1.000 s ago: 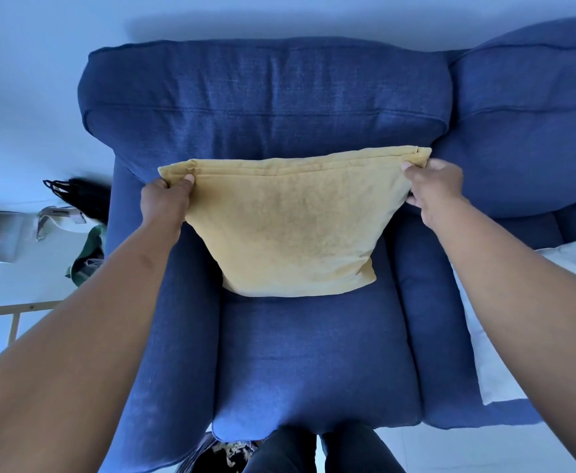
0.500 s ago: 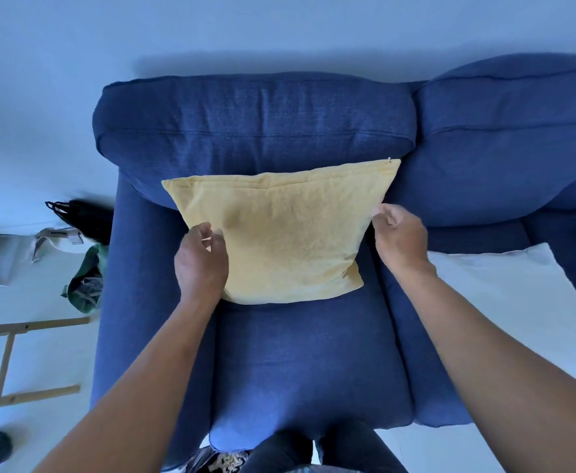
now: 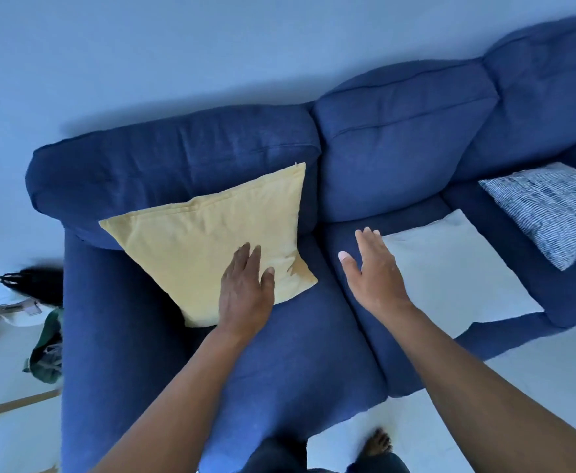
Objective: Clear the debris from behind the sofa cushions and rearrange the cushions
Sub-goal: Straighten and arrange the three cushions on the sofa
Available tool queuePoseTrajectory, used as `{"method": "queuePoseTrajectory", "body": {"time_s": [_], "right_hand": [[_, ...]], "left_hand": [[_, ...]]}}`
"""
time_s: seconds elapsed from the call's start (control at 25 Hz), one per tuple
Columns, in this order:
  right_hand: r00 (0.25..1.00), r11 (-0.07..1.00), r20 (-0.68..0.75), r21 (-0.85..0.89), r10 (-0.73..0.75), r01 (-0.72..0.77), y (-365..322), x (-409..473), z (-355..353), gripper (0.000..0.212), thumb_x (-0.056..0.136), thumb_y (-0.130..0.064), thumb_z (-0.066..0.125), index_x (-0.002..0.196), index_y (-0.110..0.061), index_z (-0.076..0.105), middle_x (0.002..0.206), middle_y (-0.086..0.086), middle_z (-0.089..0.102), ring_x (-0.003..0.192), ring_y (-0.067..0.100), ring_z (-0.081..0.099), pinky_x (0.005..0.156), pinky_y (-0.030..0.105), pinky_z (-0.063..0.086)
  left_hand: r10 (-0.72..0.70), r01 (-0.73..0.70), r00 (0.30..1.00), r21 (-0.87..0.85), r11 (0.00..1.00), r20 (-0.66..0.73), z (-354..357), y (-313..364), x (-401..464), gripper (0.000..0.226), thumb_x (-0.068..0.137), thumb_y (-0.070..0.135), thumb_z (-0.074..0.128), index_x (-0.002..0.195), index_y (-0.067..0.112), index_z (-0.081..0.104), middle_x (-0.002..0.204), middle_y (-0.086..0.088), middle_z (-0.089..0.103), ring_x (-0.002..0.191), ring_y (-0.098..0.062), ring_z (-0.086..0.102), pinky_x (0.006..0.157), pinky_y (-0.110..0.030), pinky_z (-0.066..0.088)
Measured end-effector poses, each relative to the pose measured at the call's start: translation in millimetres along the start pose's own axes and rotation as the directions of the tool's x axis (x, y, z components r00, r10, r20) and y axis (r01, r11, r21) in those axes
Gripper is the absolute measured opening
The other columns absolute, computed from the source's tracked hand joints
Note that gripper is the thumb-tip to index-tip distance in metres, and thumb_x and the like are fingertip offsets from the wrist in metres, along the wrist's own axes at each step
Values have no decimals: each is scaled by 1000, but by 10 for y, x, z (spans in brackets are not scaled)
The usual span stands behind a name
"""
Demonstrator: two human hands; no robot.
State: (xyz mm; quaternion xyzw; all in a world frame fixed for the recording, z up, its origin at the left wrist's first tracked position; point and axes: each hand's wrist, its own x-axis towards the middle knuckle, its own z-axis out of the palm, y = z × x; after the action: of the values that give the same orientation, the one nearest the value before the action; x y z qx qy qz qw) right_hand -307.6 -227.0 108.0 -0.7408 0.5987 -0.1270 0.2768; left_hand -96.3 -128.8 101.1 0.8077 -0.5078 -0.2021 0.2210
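Observation:
A yellow cushion [image 3: 211,233] leans against the back cushion of the blue sofa [image 3: 297,353], on its left seat. My left hand [image 3: 245,288] lies with straight fingers over the yellow cushion's lower right part. My right hand [image 3: 373,271] hovers open over the middle seat, fingers straight, just left of a white cushion [image 3: 450,268] lying flat there. A blue-and-white striped cushion [image 3: 549,209] lies flat on the right seat. No debris shows on the seats.
The sofa's left armrest [image 3: 109,336] runs down the left side. Beyond it on the pale floor lie a black bag [image 3: 37,285], a green bag [image 3: 46,349] and a wooden frame [image 3: 7,406]. My bare foot [image 3: 377,442] stands on the floor in front.
Both hands have let go of the yellow cushion's edges and opened. The left hand now lies on its front, the right has moved right over the middle seat. The view has swung right.

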Motion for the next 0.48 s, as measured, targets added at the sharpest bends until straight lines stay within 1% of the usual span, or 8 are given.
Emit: {"method": "queuePoseTrajectory", "body": {"time_s": [0.08, 0.2, 0.32, 0.48], "right_hand": [[1000, 997, -23, -75, -20, 18, 277, -173, -197, 60, 104, -40, 44, 154, -10, 29, 165, 9, 19, 154, 23, 9, 121, 46, 21], [998, 983, -47, -180, -47, 38, 683, -467, -463, 64, 103, -43, 41, 154, -9, 24, 166, 12, 14, 154, 26, 6, 120, 51, 20], [995, 980, -97, -198, -3, -16, 1267, -866, -844, 68, 103, -45, 41, 156, -10, 19, 167, 12, 8, 155, 26, 2, 122, 53, 16], [992, 976, -121, -203, 49, -73, 1964, -1313, -1325, 71, 103, -47, 38, 158, -11, 11, 167, 11, -1, 155, 25, -6, 123, 54, 11]], "left_hand": [[107, -108, 994, 52, 993, 23, 182, 293, -115, 54, 104, 29, 44, 154, 13, 31, 165, -8, 19, 152, -25, 15, 121, -44, 20], [173, -177, 984, 89, 980, 48, 491, 706, -325, 59, 103, 29, 43, 156, 14, 23, 167, -7, 11, 154, -23, 5, 123, -44, 14], [254, -261, 964, 95, 961, 84, 915, 1294, -678, 65, 103, 34, 44, 158, 15, 18, 167, -5, 5, 154, -20, -2, 124, -43, 10], [338, -352, 932, 102, 930, 133, 1447, 2014, -1092, 69, 102, 41, 42, 159, 17, 12, 167, -3, 0, 154, -18, -7, 125, -42, 5]]}}
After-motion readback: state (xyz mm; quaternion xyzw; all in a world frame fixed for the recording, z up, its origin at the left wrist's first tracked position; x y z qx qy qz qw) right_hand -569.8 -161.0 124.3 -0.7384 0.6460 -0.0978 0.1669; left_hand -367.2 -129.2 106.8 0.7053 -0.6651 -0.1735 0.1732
